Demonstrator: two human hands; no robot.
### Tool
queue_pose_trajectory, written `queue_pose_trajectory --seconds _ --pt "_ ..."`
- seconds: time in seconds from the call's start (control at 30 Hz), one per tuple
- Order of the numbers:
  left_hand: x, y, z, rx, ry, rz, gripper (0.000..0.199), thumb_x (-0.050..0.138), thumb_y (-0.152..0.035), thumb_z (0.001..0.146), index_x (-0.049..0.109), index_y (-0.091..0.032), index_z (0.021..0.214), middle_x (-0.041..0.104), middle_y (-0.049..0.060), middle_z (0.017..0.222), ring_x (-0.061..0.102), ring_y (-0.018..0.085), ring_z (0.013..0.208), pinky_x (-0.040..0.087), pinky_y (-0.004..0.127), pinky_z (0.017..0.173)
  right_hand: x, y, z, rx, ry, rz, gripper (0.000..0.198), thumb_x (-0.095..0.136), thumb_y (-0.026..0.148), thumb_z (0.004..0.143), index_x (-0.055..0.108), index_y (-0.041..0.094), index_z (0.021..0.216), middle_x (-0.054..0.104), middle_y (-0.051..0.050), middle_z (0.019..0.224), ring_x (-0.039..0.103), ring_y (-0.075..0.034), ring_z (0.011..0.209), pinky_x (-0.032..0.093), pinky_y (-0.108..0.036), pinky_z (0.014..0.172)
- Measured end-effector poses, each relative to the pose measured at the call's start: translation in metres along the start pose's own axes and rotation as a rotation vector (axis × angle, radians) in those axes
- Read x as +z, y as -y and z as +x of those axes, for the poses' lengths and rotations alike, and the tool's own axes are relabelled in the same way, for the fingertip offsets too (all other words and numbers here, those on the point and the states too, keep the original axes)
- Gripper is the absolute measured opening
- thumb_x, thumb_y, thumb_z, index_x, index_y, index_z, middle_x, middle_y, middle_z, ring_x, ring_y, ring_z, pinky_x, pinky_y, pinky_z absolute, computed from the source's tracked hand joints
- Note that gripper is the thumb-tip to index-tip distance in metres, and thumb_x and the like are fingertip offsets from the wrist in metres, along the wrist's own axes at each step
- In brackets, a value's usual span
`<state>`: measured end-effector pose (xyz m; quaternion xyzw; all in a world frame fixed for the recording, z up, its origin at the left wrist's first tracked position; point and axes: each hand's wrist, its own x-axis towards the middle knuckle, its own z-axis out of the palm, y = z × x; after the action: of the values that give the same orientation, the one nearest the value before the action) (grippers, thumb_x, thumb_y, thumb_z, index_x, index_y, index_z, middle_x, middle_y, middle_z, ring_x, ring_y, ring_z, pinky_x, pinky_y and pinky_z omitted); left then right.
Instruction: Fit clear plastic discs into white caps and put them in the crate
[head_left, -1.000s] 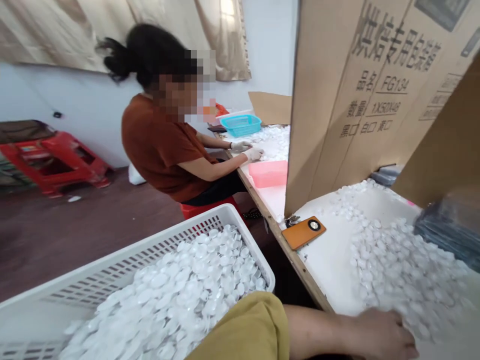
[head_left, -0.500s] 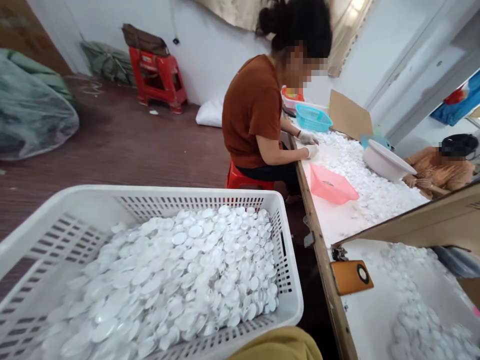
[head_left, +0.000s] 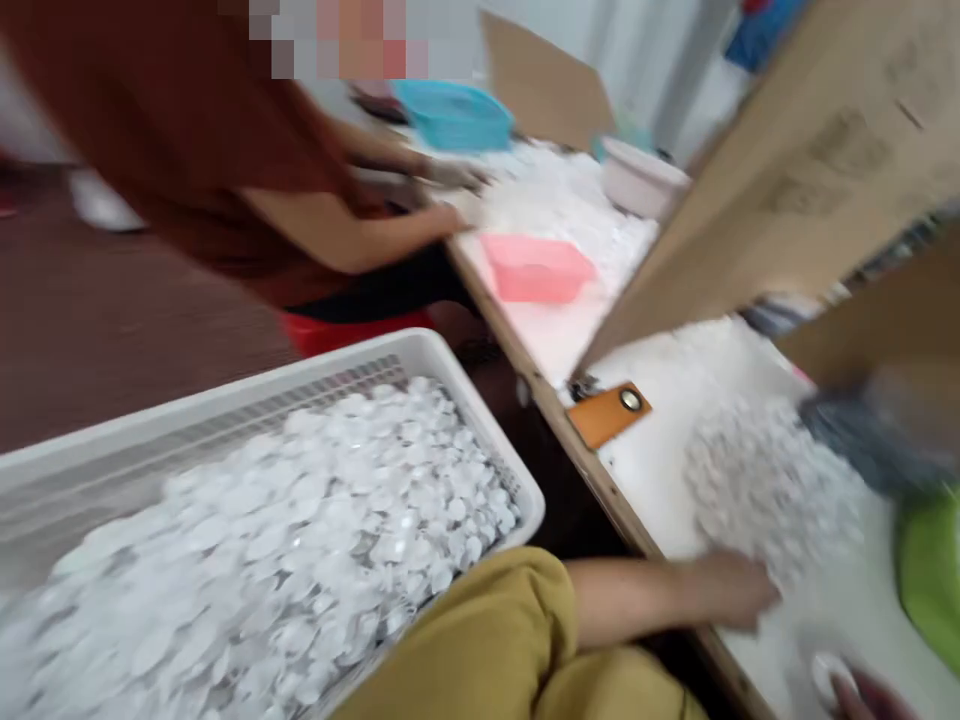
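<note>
**Left hand at the near edge of the cap heap**

Where the heap of white caps (head_left: 772,490) spreads over the desk (head_left: 667,500), its long run goes away from the person toward the cardboard, and its near edge meets the left hand (head_left: 731,590). That hand lies flat at the desk's front edge with the caps just ahead of it and to its right; it is the nearer hand to the heap. Its grip looks loosely spread over the caps, though the blur is heavy enough that I cannot tell whether any cap is pinched. The right hand (head_left: 870,692) shows only as fingertips at the bottom corner, beside a single white cap (head_left: 825,675) lying apart from the heap; its grip cannot be judged.

Around the heap: an orange phone (head_left: 609,412) lies on the desk to the left of the caps, near the front edge and clear of the hand. A dark bundle (head_left: 870,440) sits against the heap's far right side, and something green (head_left: 930,570) lies at the right border. Cardboard sheets (head_left: 757,190) stand behind as a screen.

Left of the desk and lower, a white basket (head_left: 457,360) is filled with more caps; the person's yellow sleeve (head_left: 495,640) lies between basket and desk. Beyond the screen a co-worker in a brown shirt (head_left: 180,130) works at caps, with a pink tray (head_left: 536,268), a blue basket (head_left: 454,115) and a white bowl (head_left: 641,175) nearby.
</note>
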<state>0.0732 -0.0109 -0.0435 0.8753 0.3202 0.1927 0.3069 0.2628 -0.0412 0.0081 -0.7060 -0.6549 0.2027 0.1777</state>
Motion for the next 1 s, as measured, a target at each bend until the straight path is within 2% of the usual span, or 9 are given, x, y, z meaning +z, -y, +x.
queue_pose_trajectory --seconds 0.07,0.13,0.2,0.33,0.43,0.57,0.7,0.9,1.0 --pt "0.014 -0.005 0.01 -0.008 0.085 0.021 0.014 0.071 -0.023 0.074 0.066 -0.017 0.086 0.064 0.011 0.088 0.062 0.026 0.083 0.048 0.033 0.058 -0.004 -0.025 -0.042 0.163 -0.054 0.132 0.047 0.06 0.066 0.078 0.063 0.031 0.11 0.065 -0.005 0.091 0.065 -0.023 0.074 0.055 -0.034 0.057" --pt "0.018 -0.003 0.018 -0.024 0.116 0.023 0.019 0.068 -0.025 0.076 0.066 -0.018 0.093 0.064 0.014 0.095 0.06 0.028 0.087 0.047 0.036 0.06 -0.001 -0.033 -0.058 0.254 -0.092 0.378 0.047 0.067 0.062 0.073 0.064 0.021 0.098 0.065 -0.003 0.081 0.061 -0.019 0.061 0.053 -0.033 0.057" --pt "0.016 0.002 0.024 -0.045 0.13 -0.003 0.024 0.069 -0.028 0.076 0.066 -0.018 0.097 0.064 0.012 0.095 0.059 0.027 0.087 0.047 0.036 0.064 0.003 -0.033 -0.051 0.314 -0.082 0.588 0.046 0.074 0.057 0.067 0.062 0.018 0.089 0.063 -0.002 0.072 0.057 -0.014 0.056 0.047 -0.027 0.049" --pt "0.003 0.0 0.022 -0.114 0.115 -0.077 0.021 0.072 -0.025 0.072 0.067 -0.019 0.092 0.064 0.005 0.086 0.057 0.018 0.077 0.044 0.03 0.067 0.007 -0.025 -0.026 0.361 0.089 0.736 0.042 0.076 0.053 0.065 0.059 0.016 0.077 0.059 0.0 0.057 0.054 -0.012 0.05 0.043 -0.022 0.045" --pt "-0.002 -0.005 0.02 -0.14 0.126 -0.076 0.018 0.07 -0.026 0.073 0.067 -0.018 0.089 0.063 0.002 0.083 0.056 0.015 0.073 0.041 0.026 0.063 0.013 -0.016 -0.018 0.37 0.231 0.769 0.042 0.077 0.051 0.063 0.057 0.017 0.077 0.061 0.0 0.055 0.056 -0.013 0.049 0.044 -0.022 0.044" --pt "-0.001 -0.006 0.023 -0.196 0.145 -0.073 0.021 0.068 -0.039 0.076 0.066 -0.018 0.078 0.061 0.0 0.076 0.054 0.013 0.067 0.035 0.024 0.057 0.022 -0.013 -0.007 0.403 0.36 0.68 0.039 0.073 0.05 0.065 0.052 0.019 0.075 0.062 -0.001 0.053 0.058 -0.014 0.046 0.044 -0.022 0.04" --pt "-0.001 -0.006 0.023 -0.225 0.157 -0.071 0.023 0.07 -0.039 0.074 0.066 -0.017 0.078 0.062 0.001 0.076 0.056 0.014 0.07 0.035 0.023 0.058 0.027 -0.016 -0.002 0.403 0.444 0.658 0.037 0.07 0.048 0.065 0.048 0.02 0.075 0.063 -0.001 0.054 0.059 -0.015 0.044 0.039 -0.02 0.036" --pt "-0.01 -0.005 0.018 -0.18 0.219 -0.104 0.021 0.068 -0.036 0.076 0.069 -0.017 0.084 0.065 0.003 0.079 0.058 0.015 0.073 0.039 0.022 0.062 0.035 -0.014 0.0 0.484 0.523 0.661 0.038 0.066 0.05 0.066 0.042 0.021 0.073 0.06 0.001 0.05 0.057 -0.014 0.039 0.033 -0.018 0.032" --pt "-0.021 -0.004 0.017 -0.183 0.243 -0.185 0.028 0.074 -0.032 0.068 0.069 -0.018 0.091 0.065 0.001 0.081 0.058 0.014 0.073 0.04 0.021 0.062 0.035 -0.012 0.004 0.498 0.541 0.607 0.034 0.066 0.046 0.068 0.043 0.021 0.073 0.06 0.001 0.051 0.058 -0.014 0.04 0.032 -0.017 0.032"
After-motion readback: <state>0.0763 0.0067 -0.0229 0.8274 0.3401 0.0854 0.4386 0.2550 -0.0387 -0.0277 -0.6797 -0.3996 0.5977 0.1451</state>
